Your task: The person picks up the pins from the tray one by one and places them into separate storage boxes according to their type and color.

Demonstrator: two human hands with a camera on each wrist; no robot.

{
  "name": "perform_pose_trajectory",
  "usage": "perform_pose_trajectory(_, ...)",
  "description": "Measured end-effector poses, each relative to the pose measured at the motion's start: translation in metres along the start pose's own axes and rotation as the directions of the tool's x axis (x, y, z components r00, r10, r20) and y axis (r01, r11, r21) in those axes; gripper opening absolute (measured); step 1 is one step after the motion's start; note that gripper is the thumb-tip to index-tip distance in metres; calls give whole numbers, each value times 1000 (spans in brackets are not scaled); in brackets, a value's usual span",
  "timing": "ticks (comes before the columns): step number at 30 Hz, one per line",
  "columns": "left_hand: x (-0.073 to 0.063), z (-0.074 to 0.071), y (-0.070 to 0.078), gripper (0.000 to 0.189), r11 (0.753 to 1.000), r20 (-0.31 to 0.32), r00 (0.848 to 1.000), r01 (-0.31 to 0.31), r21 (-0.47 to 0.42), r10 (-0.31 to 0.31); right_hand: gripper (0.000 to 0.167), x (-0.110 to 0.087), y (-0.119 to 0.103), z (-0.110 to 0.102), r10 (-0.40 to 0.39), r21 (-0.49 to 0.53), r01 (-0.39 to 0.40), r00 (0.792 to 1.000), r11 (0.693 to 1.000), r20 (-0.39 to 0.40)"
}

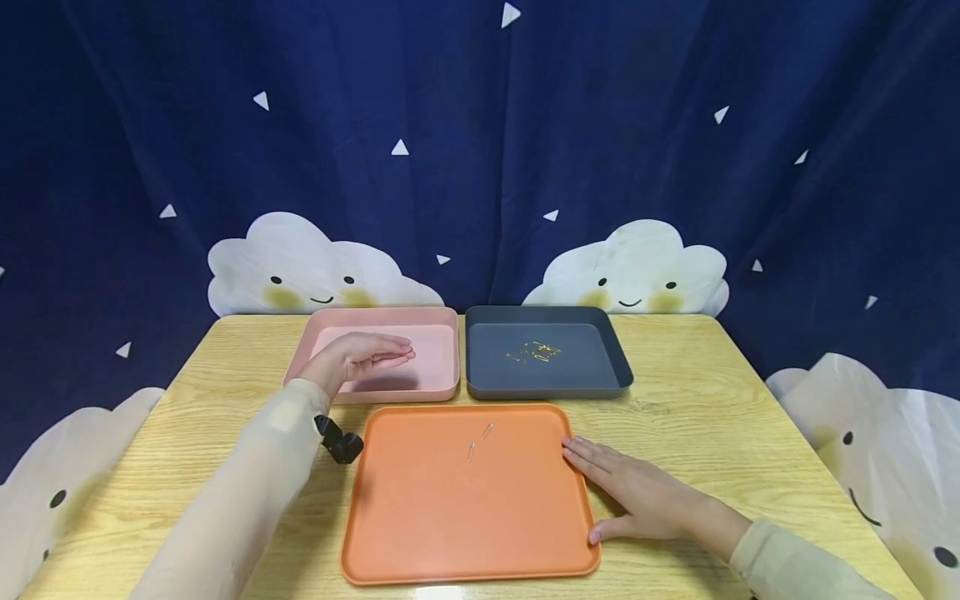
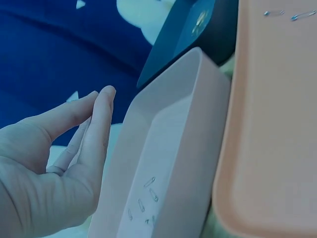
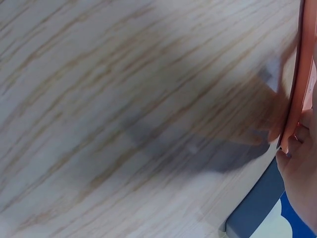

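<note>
My left hand [image 1: 367, 352] hovers over the pink tray [image 1: 321, 323], fingers nearly straight and thumb tip close to the fingertips. No object shows between them. Several silver safety pins [image 2: 149, 182] lie inside that tray in the left wrist view; the hand and wrist hide them in the head view. Two more silver pins, one nearer [image 1: 471, 452] and one farther [image 1: 487, 430], lie on the orange tray [image 1: 465, 525]. Along that tray's right rim my right hand [image 1: 637, 492] rests with extended fingers, its thumb touching the edge lower down.
Beside the pink tray stands a dark grey tray [image 1: 491, 379] holding several gold safety pins [image 1: 542, 352]. All three trays sit close together on a wooden table [image 1: 697, 392]. A blue curtain [image 1: 465, 208] with clouds hangs behind. A black device [image 1: 341, 442] is strapped at the left wrist.
</note>
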State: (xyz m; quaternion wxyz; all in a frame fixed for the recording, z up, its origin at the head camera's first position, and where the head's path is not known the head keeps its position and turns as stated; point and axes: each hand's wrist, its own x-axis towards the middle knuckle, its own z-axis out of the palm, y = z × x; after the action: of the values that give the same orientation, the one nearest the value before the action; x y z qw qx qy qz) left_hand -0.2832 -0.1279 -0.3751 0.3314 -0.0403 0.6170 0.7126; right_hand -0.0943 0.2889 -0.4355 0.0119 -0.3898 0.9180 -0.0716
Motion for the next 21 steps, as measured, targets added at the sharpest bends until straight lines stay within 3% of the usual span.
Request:
perform_pose_trajectory(6, 8, -11, 11, 17, 996, -44, 996, 79, -30, -80, 99, 1, 0, 1, -18, -16, 18, 1000, 1000, -13)
perform_pose_trajectory(13, 21, -12, 21, 15, 986, -77, 991, 120, 117, -112, 99, 0, 1, 2, -30, -37, 29, 999, 999, -22)
perform_pose_trajectory(15, 21, -8, 26, 20, 971, -88, 989, 135, 196, -119, 98, 0, 1, 2, -19, -31, 19, 1000, 999, -15)
perform_pose_trajectory(19, 34, -12, 32, 38, 921, -132, 983, 167, 352, -127, 99, 0, 1, 2, -20, -33, 20, 1000, 999, -17)
perform_pose_trajectory(20, 39, -15, 32, 34, 909, -128, 983, 170, 379, -131, 99, 0, 1, 2, -22, -37, 21, 1000, 999, -22)
perform_pose_trajectory(21, 58, -29, 28, 28, 906, -110, 982, 182, 384, -150, 99, 0, 1, 3, -26, -44, 25, 999, 999, -28)
